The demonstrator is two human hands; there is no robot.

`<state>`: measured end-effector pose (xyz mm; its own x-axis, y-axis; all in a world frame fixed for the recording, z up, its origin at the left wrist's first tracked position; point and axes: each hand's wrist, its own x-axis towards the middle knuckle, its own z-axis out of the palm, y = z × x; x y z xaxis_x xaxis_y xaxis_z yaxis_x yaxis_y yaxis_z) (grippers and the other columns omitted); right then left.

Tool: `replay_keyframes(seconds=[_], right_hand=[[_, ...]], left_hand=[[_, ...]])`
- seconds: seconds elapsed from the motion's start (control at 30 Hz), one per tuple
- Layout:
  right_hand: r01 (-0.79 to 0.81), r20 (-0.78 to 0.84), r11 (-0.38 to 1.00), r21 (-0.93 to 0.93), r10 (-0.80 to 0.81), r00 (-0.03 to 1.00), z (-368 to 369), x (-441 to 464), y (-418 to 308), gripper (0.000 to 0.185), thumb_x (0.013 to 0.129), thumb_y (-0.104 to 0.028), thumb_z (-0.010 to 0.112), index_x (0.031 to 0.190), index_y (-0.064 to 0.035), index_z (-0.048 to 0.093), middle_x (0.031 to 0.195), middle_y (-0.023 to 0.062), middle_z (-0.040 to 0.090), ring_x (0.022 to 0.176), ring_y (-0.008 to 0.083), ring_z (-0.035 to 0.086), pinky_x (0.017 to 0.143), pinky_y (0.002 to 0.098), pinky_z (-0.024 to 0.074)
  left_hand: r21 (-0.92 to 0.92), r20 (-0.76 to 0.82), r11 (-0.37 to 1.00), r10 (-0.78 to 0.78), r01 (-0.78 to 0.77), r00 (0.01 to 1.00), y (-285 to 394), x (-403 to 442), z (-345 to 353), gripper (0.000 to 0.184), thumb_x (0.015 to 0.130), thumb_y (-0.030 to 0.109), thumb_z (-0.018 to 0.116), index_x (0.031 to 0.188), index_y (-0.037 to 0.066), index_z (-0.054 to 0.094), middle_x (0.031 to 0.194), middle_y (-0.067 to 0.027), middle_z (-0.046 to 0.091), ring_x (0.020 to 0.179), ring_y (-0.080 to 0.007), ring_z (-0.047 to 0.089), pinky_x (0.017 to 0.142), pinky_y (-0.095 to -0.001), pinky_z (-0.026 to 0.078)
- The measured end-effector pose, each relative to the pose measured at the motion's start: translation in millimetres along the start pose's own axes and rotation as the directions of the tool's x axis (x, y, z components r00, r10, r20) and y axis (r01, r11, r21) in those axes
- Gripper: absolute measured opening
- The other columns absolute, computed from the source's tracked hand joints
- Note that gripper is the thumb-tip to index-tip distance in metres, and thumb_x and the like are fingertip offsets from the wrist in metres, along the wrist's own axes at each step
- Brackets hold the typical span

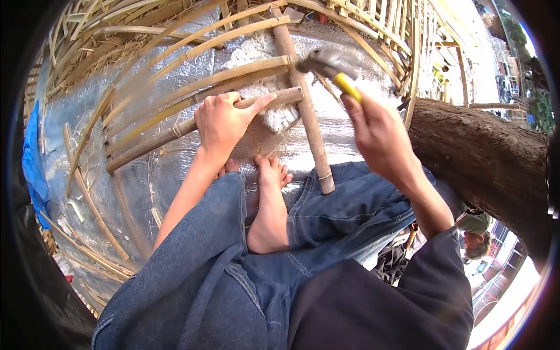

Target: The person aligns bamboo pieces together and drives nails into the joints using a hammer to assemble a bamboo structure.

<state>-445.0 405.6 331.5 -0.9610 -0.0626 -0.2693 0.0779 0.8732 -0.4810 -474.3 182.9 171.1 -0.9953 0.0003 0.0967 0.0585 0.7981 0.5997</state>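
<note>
Clamping its fingers around the handle of a hammer [337, 65], the right hand [382, 133] is holding it in the head view beside the upper part of a crosspiece [312, 131]; blur is hiding whether they are touching. The left hand [220, 121] is closing its fingers over a bamboo pole [186, 127], its thumb extending along the pole toward the crosspiece. A pale stone block [280, 119] is lying beneath the pole's end, and bare feet [269, 181] are resting nearby.

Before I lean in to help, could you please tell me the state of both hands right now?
Left hand: closed around a bamboo pole.
Right hand: closed on a yellow-handled hammer.
</note>
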Motion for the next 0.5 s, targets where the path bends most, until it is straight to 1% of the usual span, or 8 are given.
replay_keyframes(seconds=[0.03,0.1,0.17,0.2,0.33,0.37,0.43,0.5], right_hand=[[0.179,-0.119,0.982,0.054,-0.172,0.978,3,-2,4,0.024,0.103,-0.021,0.052,0.098,0.0014,0.059,0.061,0.0203,0.056,0.054,0.0395,0.057,0.052,0.0459,0.0438],[0.214,-0.073,0.976,0.047,-0.210,0.975,2,-6,9,0.023,0.102,-0.021,0.052,0.098,0.0017,0.058,0.062,0.0213,0.056,0.055,0.0400,0.057,0.053,0.0467,0.0435],[0.145,0.062,0.984,-0.105,-0.139,0.988,22,2,26,0.024,0.103,-0.021,0.052,0.098,0.0014,0.058,0.064,0.0226,0.057,0.056,0.0414,0.057,0.055,0.0485,0.0437],[0.211,0.052,0.967,-0.141,-0.205,0.977,30,4,39,0.026,0.103,-0.022,0.051,0.099,0.0022,0.059,0.066,0.0239,0.058,0.059,0.0422,0.058,0.056,0.0491,0.0442],[-0.008,0.036,0.999,0.042,0.006,0.999,0,-7,2,0.028,0.104,-0.024,0.051,0.101,0.0024,0.059,0.065,0.0227,0.058,0.058,0.0398,0.058,0.055,0.0466,0.0429],[0.087,-0.041,0.988,0.129,-0.082,0.996,-1,-7,0,0.030,0.104,-0.026,0.050,0.100,0.0021,0.060,0.065,0.0221,0.058,0.057,0.0390,0.058,0.054,0.0462,0.0426],[0.122,-0.030,0.986,0.111,-0.119,0.992,1,-5,12,0.033,0.105,-0.028,0.049,0.099,0.0023,0.060,0.064,0.0219,0.057,0.057,0.0385,0.058,0.055,0.0459,0.0431],[0.026,0.125,0.999,-0.047,-0.020,0.992,17,4,28,0.037,0.105,-0.031,0.047,0.096,0.0020,0.060,0.063,0.0209,0.055,0.055,0.0371,0.056,0.056,0.0466,0.0429]], left_hand=[[0.017,0.007,1.000,-0.001,0.001,1.000,0,1,0,0.072,0.073,0.070,0.073,0.054,0.002,0.059,0.048,-0.0145,0.054,0.048,-0.0345,0.058,0.052,-0.0436,0.045],[0.031,0.006,1.000,0.006,-0.006,1.000,2,4,-1,0.072,0.073,0.070,0.073,0.055,0.002,0.060,0.048,-0.0147,0.054,0.048,-0.0346,0.058,0.052,-0.0435,0.046],[-0.035,0.064,0.999,-0.036,0.038,0.997,3,4,-3,0.073,0.073,0.070,0.073,0.053,0.002,0.058,0.048,-0.0143,0.053,0.048,-0.0347,0.057,0.051,-0.0435,0.045],[-0.039,0.061,0.999,-0.032,0.035,0.998,2,3,-3,0.073,0.073,0.070,0.073,0.053,0.002,0.058,0.048,-0.0143,0.053,0.048,-0.0347,0.057,0.051,-0.0435,0.045],[-0.017,0.011,1.000,-0.014,0.014,1.000,0,1,2,0.072,0.073,0.070,0.074,0.052,0.003,0.056,0.048,-0.0146,0.053,0.047,-0.0353,0.057,0.050,-0.0430,0.045],[0.011,0.032,1.000,-0.010,0.010,0.999,0,3,1,0.072,0.073,0.069,0.074,0.052,0.003,0.056,0.048,-0.0151,0.054,0.048,-0.0356,0.058,0.050,-0.0429,0.045],[0.010,0.019,1.000,0.001,-0.001,1.000,1,3,1,0.072,0.073,0.069,0.074,0.052,0.003,0.056,0.048,-0.0152,0.054,0.048,-0.0357,0.058,0.050,-0.0432,0.045],[0.004,-0.003,1.000,0.008,-0.007,1.000,3,2,1,0.072,0.073,0.069,0.074,0.052,0.003,0.056,0.048,-0.0154,0.054,0.048,-0.0359,0.058,0.050,-0.0434,0.045]])
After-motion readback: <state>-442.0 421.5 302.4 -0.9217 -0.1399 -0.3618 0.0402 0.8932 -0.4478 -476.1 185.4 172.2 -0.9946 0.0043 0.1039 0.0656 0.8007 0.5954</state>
